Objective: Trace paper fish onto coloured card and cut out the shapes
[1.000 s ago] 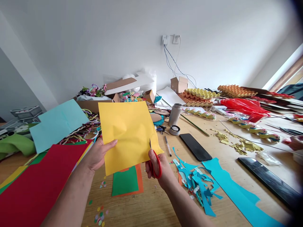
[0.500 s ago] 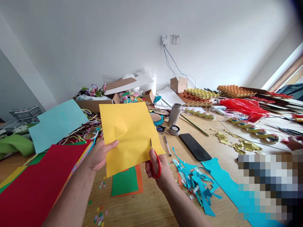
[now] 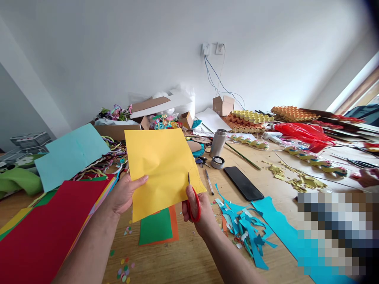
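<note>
A yellow sheet of paper (image 3: 160, 169) is held up over the table, with a thin drawn outline near its right edge. My left hand (image 3: 127, 193) pinches its lower left edge, thumb on the front and fingers behind. My right hand (image 3: 197, 209) is closed round the red handles of a pair of scissors (image 3: 196, 209). The scissor blade points upward at the sheet's lower right part, beside the outline. Beneath the sheet, a green paper piece (image 3: 156, 227) lies on an orange one (image 3: 175, 227).
Red paper (image 3: 59, 228) lies at left, below light blue paper (image 3: 72, 156). Blue scraps (image 3: 251, 232), a phone (image 3: 243, 183), a pen (image 3: 209, 182) and a metal bottle (image 3: 218, 143) are at right. Egg trays (image 3: 247, 120) stand behind. Another person's hand (image 3: 368, 177) shows at far right.
</note>
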The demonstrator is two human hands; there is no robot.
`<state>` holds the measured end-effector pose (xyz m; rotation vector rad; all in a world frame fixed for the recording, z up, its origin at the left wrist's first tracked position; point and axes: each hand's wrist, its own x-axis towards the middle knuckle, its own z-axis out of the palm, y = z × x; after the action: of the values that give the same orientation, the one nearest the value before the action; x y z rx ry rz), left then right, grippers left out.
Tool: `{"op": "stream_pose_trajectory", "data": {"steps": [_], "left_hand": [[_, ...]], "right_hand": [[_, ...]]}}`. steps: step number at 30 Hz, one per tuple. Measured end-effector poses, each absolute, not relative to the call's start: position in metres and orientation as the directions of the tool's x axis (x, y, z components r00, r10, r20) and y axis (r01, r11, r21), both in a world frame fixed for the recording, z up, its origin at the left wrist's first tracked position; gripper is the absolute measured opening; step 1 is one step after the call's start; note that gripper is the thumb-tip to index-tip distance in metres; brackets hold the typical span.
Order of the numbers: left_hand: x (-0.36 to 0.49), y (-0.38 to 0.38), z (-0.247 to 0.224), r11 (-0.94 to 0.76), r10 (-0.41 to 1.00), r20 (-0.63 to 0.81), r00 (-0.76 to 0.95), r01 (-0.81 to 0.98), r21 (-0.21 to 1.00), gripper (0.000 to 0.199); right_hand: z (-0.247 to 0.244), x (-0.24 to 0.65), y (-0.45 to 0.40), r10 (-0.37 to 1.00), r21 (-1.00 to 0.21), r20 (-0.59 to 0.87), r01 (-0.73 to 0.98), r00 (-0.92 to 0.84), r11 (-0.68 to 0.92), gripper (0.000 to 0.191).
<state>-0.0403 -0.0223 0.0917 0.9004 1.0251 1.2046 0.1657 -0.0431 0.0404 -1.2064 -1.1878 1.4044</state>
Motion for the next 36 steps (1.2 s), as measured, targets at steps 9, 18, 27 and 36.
{"op": "stream_pose_trajectory", "data": {"steps": [9, 18, 27, 36], "left_hand": [[-0.0402, -0.0230, 0.0923, 0.159, 0.987, -0.142, 0.077, -0.302, 0.940, 0.064], [-0.0399, -0.0227, 0.0903, 0.183, 0.983, -0.169, 0.073, -0.303, 0.935, 0.061], [-0.0401, -0.0222, 0.0897, 0.191, 0.981, -0.173, 0.083, -0.312, 0.931, 0.061], [-0.0375, -0.0232, 0.0912, 0.199, 0.980, -0.187, 0.068, -0.316, 0.928, 0.058]], "right_hand": [[0.0432, 0.1687, -0.0412, 0.984, -0.990, -0.142, 0.014, -0.107, -0.141, 0.066], [0.0458, 0.1711, -0.0405, 0.983, -0.992, -0.128, 0.032, -0.134, -0.124, 0.065], [0.0428, 0.1694, -0.0389, 0.990, -0.992, -0.118, -0.035, -0.080, -0.121, 0.052], [0.0384, 0.1690, -0.0372, 0.996, -0.994, -0.078, -0.068, -0.044, -0.081, 0.047]]}}
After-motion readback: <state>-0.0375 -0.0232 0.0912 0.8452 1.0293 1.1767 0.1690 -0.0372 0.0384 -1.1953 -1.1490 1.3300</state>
